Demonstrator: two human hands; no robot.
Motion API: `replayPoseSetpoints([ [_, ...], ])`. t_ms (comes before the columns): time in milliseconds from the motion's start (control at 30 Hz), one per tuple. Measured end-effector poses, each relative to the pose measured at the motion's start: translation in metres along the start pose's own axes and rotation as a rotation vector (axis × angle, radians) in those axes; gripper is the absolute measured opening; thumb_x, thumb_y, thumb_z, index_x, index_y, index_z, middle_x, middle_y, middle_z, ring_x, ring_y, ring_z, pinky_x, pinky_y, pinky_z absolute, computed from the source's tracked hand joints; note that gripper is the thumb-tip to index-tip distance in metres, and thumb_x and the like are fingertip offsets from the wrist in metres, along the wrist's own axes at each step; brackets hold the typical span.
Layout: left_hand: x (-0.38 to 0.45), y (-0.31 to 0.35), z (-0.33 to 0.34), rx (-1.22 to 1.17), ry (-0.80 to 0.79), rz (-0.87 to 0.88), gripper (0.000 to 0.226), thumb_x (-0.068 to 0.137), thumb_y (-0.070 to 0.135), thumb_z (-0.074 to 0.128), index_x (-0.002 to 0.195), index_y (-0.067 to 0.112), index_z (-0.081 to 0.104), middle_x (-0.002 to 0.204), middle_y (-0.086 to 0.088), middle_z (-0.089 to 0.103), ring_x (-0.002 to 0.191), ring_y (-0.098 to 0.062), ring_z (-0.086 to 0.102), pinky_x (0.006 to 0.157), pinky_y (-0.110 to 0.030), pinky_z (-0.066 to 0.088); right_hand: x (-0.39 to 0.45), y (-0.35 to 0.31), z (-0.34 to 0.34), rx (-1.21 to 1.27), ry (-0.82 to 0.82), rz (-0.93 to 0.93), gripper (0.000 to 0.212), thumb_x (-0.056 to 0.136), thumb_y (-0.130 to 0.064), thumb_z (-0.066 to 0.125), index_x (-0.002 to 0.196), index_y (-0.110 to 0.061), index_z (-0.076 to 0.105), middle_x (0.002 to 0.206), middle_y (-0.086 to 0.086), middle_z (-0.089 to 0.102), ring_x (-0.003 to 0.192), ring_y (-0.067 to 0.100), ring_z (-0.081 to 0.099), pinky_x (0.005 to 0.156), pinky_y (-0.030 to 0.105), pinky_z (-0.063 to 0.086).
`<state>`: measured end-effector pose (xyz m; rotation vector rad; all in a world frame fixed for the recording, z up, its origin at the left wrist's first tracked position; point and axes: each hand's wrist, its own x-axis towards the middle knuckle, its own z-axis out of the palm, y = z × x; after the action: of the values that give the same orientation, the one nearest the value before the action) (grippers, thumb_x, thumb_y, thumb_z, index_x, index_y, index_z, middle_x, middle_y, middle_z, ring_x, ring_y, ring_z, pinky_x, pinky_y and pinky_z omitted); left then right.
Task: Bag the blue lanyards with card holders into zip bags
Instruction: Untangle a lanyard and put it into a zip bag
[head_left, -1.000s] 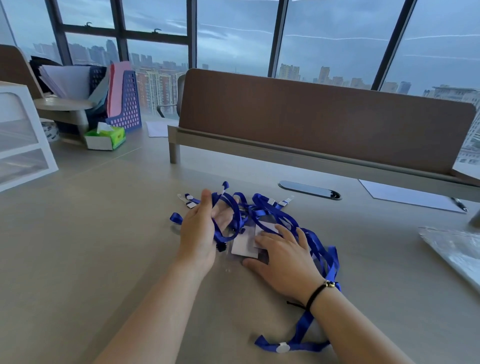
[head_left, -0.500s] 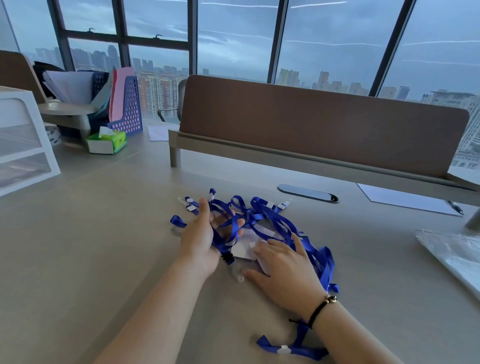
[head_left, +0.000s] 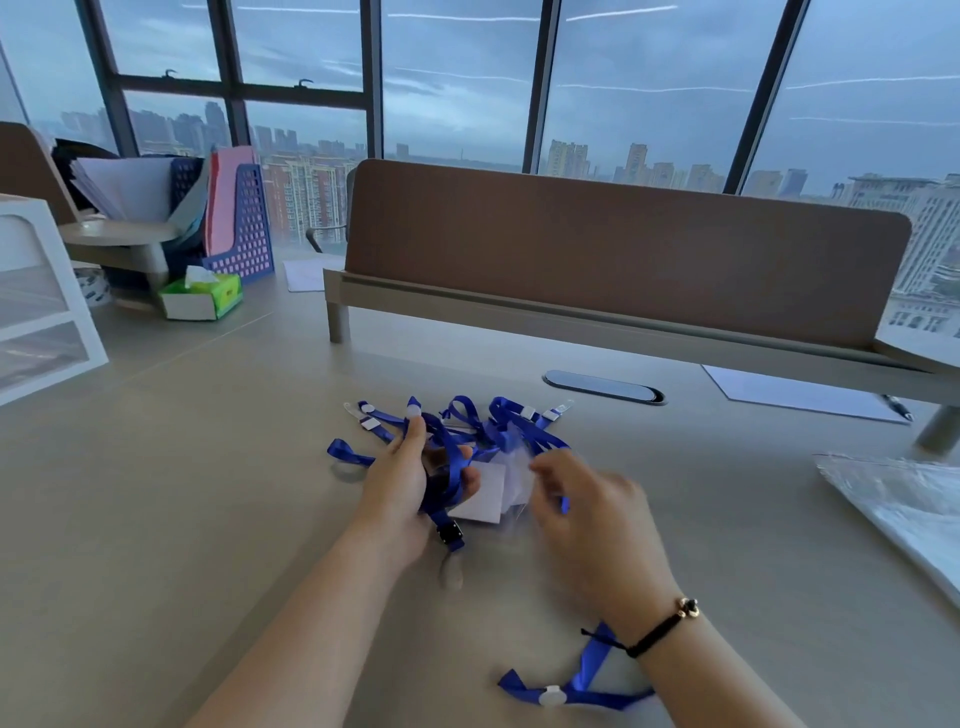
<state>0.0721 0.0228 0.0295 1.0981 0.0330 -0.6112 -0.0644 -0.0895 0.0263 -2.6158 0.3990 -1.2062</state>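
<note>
The beige laminate counter (head_left: 182, 519) carries everything; the tangled heap of blue ribbon lanyards (head_left: 498, 431) lies mid-counter, in front of the brown padded divider panel (head_left: 623, 260). Step in hand looks like separating one lanyard from the heap; nothing bagged yet. Left hand (head_left: 400, 478) grips a bundle of blue straps, black clip hanging below it. Right hand (head_left: 587, 499) is motion-blurred just right of the heap by the clear card holder with white insert (head_left: 485, 496); cannot tell if it grips anything. Next move likely calls for freeing the strap loops, then reaching for the clear plastic zip bags (head_left: 904, 499), well right of the heap. Tangled straps are the obstacle. One stray blue lanyard loop (head_left: 571, 691) lies under the right wrist. A green tissue box (head_left: 202, 299) sits far left of the heap.
</note>
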Motion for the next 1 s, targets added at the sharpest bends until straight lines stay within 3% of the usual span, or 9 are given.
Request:
replayPoseSetpoints([
  [67,0.0,-0.004,0.001,0.022,-0.02,0.007,0.047,0.098,0.049,0.051,0.099,0.003,0.059,0.084,-0.021,0.074,0.061,-0.032,0.066,0.061,-0.04,0.058,0.006,-0.001,-0.013,0.209,0.123,0.175,0.018,0.078,-0.005,0.073,0.084,-0.021,0.069,0.065,-0.011,0.069,0.057,0.005,0.065,0.056,0.026,0.055],
  [167,-0.002,-0.007,0.005,0.09,-0.024,0.024,0.05,0.099,0.05,0.049,0.112,0.004,0.063,0.089,-0.017,0.075,0.07,-0.031,0.073,0.071,-0.046,0.061,0.014,0.003,-0.023,0.491,0.206,0.462,0.019,0.081,-0.009,0.074,0.08,-0.026,0.067,0.069,-0.012,0.071,0.065,0.004,0.067,0.06,0.019,0.054],
  [233,-0.005,-0.008,0.007,0.134,-0.058,0.021,0.051,0.099,0.051,0.047,0.117,0.006,0.065,0.096,-0.016,0.077,0.081,-0.033,0.075,0.082,-0.052,0.06,0.015,0.008,-0.021,0.608,0.21,0.605,0.016,0.082,-0.01,0.075,0.079,-0.024,0.067,0.073,-0.008,0.072,0.068,0.007,0.068,0.062,0.024,0.055],
  [333,-0.012,-0.013,0.011,0.154,-0.147,-0.033,0.045,0.102,0.046,0.044,0.112,0.01,0.069,0.095,-0.013,0.078,0.081,-0.029,0.076,0.08,-0.047,0.059,0.01,0.004,-0.01,0.83,0.112,0.762,0.01,0.084,-0.009,0.074,0.079,-0.017,0.07,0.074,0.001,0.073,0.067,0.02,0.068,0.062,0.036,0.058],
  [500,-0.013,-0.02,0.009,0.071,-0.286,-0.136,0.062,0.094,0.059,0.047,0.125,0.009,0.067,0.122,-0.02,0.069,0.118,-0.04,0.063,0.105,-0.056,0.045,-0.004,0.0,0.009,0.755,0.0,0.793,0.009,0.084,-0.007,0.072,0.082,-0.015,0.07,0.074,0.002,0.073,0.062,0.012,0.067,0.059,0.023,0.055],
  [700,-0.01,-0.023,0.01,-0.041,-0.421,-0.261,0.068,0.099,0.064,0.03,0.135,0.014,0.058,0.13,-0.02,0.065,0.122,-0.038,0.061,0.106,-0.054,0.044,-0.004,0.01,0.008,0.706,0.035,0.834,0.01,0.083,-0.006,0.073,0.08,-0.015,0.069,0.071,0.001,0.072,0.062,0.014,0.067,0.059,0.027,0.058],
  [833,-0.016,-0.024,0.011,0.073,-0.499,-0.161,0.041,0.094,0.026,0.055,0.13,0.007,0.062,0.126,-0.023,0.066,0.118,-0.037,0.062,0.106,-0.053,0.045,-0.004,0.013,0.008,0.68,0.034,0.821,0.012,0.082,-0.005,0.074,0.077,-0.013,0.067,0.068,0.001,0.07,0.056,0.012,0.063,0.056,0.026,0.054],
  [900,-0.018,-0.026,0.009,0.169,-0.511,-0.083,0.037,0.091,0.003,0.054,0.128,0.002,0.062,0.123,-0.025,0.067,0.113,-0.039,0.064,0.099,-0.051,0.051,-0.004,0.015,0.007,0.674,0.024,0.82,0.011,0.082,-0.006,0.074,0.078,-0.013,0.066,0.068,0.001,0.069,0.056,0.012,0.062,0.056,0.026,0.053],
  [1000,-0.022,-0.027,0.009,0.321,-0.483,0.017,0.033,0.095,-0.005,0.05,0.123,0.006,0.064,0.117,-0.022,0.07,0.108,-0.036,0.067,0.091,-0.046,0.055,-0.001,0.02,0.004,0.681,-0.056,0.831,0.01,0.083,-0.008,0.074,0.08,-0.014,0.066,0.074,0.003,0.072,0.068,0.022,0.07,0.066,0.037,0.061],
])
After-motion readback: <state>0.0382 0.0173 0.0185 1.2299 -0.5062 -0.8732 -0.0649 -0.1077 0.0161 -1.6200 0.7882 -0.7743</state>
